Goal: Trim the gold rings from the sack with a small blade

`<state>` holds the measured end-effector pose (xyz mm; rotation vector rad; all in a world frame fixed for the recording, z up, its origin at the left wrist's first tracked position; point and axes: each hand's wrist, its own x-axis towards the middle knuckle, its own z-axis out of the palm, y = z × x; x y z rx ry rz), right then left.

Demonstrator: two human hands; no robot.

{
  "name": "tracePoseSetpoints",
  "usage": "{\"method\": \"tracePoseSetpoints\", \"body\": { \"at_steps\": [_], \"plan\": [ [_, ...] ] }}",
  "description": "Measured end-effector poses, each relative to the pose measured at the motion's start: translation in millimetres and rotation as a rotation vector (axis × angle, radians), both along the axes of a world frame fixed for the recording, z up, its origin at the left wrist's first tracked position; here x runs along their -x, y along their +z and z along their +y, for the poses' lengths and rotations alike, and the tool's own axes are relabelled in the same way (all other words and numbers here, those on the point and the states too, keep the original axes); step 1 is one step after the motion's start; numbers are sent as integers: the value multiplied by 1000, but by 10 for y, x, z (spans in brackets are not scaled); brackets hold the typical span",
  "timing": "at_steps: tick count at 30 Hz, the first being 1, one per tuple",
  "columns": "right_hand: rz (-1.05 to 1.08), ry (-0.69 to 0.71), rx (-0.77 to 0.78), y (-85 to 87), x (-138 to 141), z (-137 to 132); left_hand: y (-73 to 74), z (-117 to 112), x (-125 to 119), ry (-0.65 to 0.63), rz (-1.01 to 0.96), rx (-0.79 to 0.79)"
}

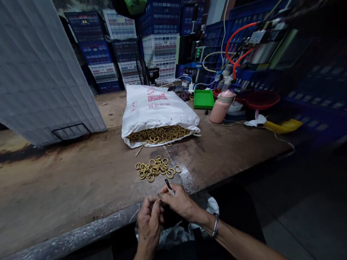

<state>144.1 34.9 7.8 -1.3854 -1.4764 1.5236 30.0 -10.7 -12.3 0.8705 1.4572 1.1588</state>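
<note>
At the table's front edge my two hands meet, fingertips almost touching. My right hand (178, 201) is closed round a slim tool with a dark end and a pale shaft (169, 188); its kind does not show. My left hand (150, 218) is curled in a pinch, and whatever lies between its fingertips is too small and hidden to make out. Just beyond the hands lies a loose pile of brass-coloured rings (155, 169). Behind it a white woven sack (157, 107) lies on its side, its mouth facing me and full of more such rings.
The wooden table (76, 184) has a worn, wrapped front edge. A grey panel (35, 72) stands at left. To the right are a pink bottle (219, 110), green tray (203, 99), red dish (262, 99) and yellow scoop (283, 126). Stacked crates (95, 52) line the back.
</note>
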Motion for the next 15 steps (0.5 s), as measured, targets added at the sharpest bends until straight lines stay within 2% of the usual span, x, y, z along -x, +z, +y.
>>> {"method": "tracePoseSetpoints", "body": {
  "at_steps": [2,7,12,15],
  "plan": [
    [-29,-2,-33,-15,1,2,34,10,2,-29,-65,80],
    [-93,-19,-85,-41,14,0,49,14,50,-126,-154,87],
    [-103,46,-125,-19,19,7,-6,-23,51,-115,-383,64],
    [-157,78,-209,-22,-12,14,2,-45,42,-95,-491,57]
  ]
}}
